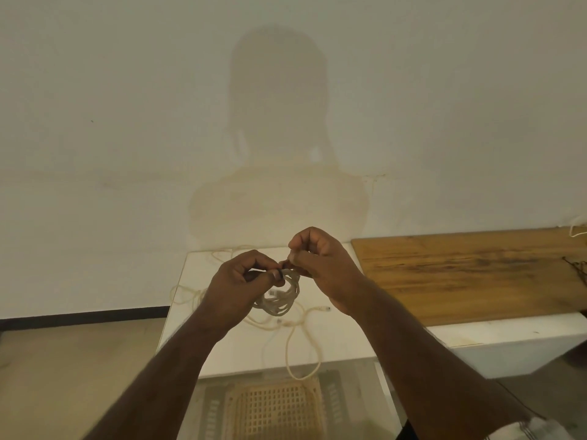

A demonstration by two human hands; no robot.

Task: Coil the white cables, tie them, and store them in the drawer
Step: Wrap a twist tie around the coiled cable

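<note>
Both forearms reached up from the bottom edge over a woven basket point(276, 408) below the table. The left hand point(244, 281) and right hand point(320, 265) met fingertip to fingertip, each pinching the top of a small coil point(281, 296) of white braided cable held above the table point(336, 338). Loose cables point(298, 344) lay on that smooth white top, one loop drooping over its front edge. Beyond to the right sat a worn wooden board point(470, 271), then a plain wall point(127, 122).
</note>
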